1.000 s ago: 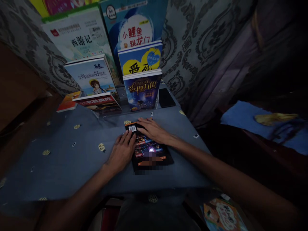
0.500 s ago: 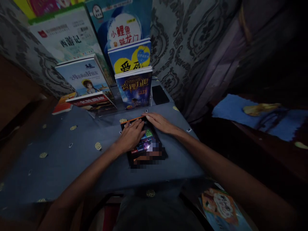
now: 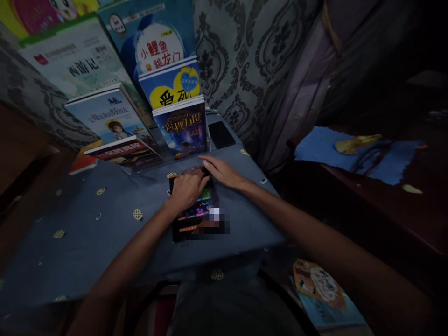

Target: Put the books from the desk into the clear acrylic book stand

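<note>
A dark book point(image 3: 198, 211) with small bright colour pictures lies flat on the cloth-covered table in front of me; part of its lower end is pixelated. My left hand point(image 3: 189, 187) rests palm down on its upper half, fingers reaching toward the far edge and covering it. At the book's upper right corner is my right hand point(image 3: 223, 172), its fingers stretched out together and pointing left. Neither hand is wrapped around the book. Whether the right fingertips touch its edge I cannot tell.
Behind my hands, several books stand on clear holders, including a purple-blue book point(image 3: 182, 130) and a blue-and-yellow one point(image 3: 173, 86). A black phone point(image 3: 221, 135) lies beside them. A blue cloth point(image 3: 313, 151) is at the right, and another book point(image 3: 325, 294) sits low at the right.
The view has shifted a little to the right. My left hand has slid toward the book's far edge, its fingers now more bent. The right hand stays by the upper right corner.
</note>
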Demonstrator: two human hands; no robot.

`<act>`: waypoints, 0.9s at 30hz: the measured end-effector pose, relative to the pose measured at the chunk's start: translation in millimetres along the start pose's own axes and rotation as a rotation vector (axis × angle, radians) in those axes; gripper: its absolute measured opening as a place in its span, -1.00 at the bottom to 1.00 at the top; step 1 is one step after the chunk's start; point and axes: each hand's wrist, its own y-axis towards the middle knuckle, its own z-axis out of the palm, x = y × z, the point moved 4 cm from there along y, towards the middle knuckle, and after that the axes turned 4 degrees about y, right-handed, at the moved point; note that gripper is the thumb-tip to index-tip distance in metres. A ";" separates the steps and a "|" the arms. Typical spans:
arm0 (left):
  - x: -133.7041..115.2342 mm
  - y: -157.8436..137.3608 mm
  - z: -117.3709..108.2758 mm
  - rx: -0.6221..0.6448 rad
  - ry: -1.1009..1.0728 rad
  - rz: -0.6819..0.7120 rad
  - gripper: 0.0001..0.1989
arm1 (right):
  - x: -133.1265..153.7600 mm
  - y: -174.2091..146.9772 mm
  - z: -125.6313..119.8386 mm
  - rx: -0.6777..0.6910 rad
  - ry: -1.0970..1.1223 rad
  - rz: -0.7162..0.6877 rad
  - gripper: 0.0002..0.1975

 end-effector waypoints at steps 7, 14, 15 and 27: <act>-19.2 -15.7 -7.3 0.007 0.129 -0.069 -0.53 | 3.0 -5.5 -2.4 -0.078 0.102 0.095 -0.54; -35.2 -22.5 -6.8 0.056 0.177 -0.127 -0.66 | 8.8 -5.8 -4.6 -0.085 0.143 0.107 -0.61; -37.1 -21.6 -6.8 0.071 0.177 -0.115 -0.66 | 8.8 -5.6 -5.5 -0.092 0.145 0.105 -0.62; -22.6 -15.9 -24.9 0.180 0.109 -0.184 -0.57 | 9.5 -5.9 -19.2 -0.188 0.197 0.039 -0.50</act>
